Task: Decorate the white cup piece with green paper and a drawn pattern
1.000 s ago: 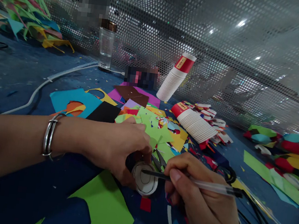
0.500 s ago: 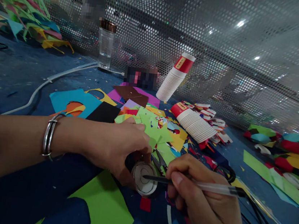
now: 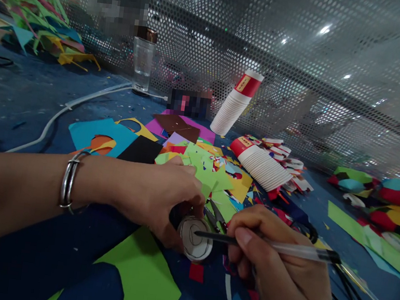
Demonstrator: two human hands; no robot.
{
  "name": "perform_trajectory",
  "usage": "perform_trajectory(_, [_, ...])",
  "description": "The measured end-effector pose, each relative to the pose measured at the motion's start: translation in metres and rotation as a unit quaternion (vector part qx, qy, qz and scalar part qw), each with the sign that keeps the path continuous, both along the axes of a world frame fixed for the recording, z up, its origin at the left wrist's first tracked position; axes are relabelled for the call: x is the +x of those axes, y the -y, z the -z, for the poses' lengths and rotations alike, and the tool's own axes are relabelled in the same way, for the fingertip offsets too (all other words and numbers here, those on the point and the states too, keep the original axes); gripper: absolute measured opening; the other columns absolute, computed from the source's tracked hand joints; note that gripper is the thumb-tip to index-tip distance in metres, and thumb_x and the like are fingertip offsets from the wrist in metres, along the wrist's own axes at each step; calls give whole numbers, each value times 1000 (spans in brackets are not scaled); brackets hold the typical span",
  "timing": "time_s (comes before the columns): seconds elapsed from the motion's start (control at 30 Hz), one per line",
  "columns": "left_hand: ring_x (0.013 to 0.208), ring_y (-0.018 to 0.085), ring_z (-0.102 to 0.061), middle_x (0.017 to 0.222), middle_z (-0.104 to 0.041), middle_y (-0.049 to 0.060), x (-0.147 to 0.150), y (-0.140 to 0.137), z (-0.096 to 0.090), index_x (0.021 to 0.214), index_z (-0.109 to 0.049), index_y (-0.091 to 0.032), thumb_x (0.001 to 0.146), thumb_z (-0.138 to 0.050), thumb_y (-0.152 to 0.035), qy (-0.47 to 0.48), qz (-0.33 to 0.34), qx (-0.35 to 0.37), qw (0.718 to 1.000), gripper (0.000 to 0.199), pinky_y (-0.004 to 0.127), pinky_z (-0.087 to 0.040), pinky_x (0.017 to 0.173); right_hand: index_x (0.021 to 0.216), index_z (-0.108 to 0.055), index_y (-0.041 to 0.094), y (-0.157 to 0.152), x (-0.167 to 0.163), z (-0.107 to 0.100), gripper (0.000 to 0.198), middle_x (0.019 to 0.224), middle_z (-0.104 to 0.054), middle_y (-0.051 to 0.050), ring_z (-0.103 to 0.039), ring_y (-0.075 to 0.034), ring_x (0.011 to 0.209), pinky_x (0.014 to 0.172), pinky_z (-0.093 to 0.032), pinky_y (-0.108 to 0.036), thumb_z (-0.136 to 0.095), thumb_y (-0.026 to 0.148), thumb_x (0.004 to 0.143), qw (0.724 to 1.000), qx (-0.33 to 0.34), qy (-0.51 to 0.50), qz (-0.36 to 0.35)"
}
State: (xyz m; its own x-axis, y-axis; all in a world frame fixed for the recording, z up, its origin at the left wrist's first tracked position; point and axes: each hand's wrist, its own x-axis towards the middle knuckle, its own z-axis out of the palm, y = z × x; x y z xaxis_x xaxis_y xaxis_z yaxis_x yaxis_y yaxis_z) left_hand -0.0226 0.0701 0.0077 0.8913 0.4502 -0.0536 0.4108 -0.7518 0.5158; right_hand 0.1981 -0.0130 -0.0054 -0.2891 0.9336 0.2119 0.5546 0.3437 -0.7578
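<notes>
My left hand [image 3: 165, 197], with silver bracelets at the wrist, curls its thumb and fingers round a small white disc with a raised rim, which looks like a paper cup base [image 3: 195, 239]. Its flat face is turned up toward me and carries thin dark curved pen lines. In my right hand [image 3: 276, 266] is a pen [image 3: 290, 249] with a clear barrel and black grip, held nearly level. The pen's tip meets the face of the base near its middle. Partly hidden between the hands, scissors [image 3: 218, 215] lie on green paper scraps [image 3: 206, 170].
Two stacks of paper cups, one standing tilted [image 3: 237, 103] and one lying [image 3: 262, 165], are behind the hands. A glass bottle [image 3: 142, 65] stands by the perforated metal screen [image 3: 206, 39]. Cut green paper [image 3: 148, 275] lies in front; a white cable [image 3: 48, 124] runs left.
The pen tip has shifted slightly on the base, and a line now curves into a small loop there. Both hands keep their grip; the whole view has slid slightly right.
</notes>
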Motion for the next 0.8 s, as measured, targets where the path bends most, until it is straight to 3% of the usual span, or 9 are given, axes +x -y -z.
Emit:
perform_trajectory(0.13, [75,18,-54,77,-70,0,0,0,0,93,-76,-21,71,-81,-41,10,4,10,1000,30,32,-33,71,82,-62,20,-2,-1,2,29,63,-61,0,-56,-12,47,43,-40,-25,-41,28,101,1000,3,19,-2])
perform_trajectory(0.37, [78,18,-55,82,-71,0,0,0,0,96,-75,-23,72,-80,-44,0,-3,7,1000,33,33,-33,74,83,-61,20,-2,0,0,30,62,-58,1,-53,-12,47,44,-41,-25,-37,26,102,997,25,66,-28])
perform_trajectory(0.8, [84,20,-55,90,-72,1,0,1,-1,100,-73,-24,71,-83,-40,-11,-12,4,1000,34,32,-34,79,76,-58,21,2,2,-5,30,56,-55,3,-48,-11,44,42,-36,-26,-38,23,99,998,24,47,-33])
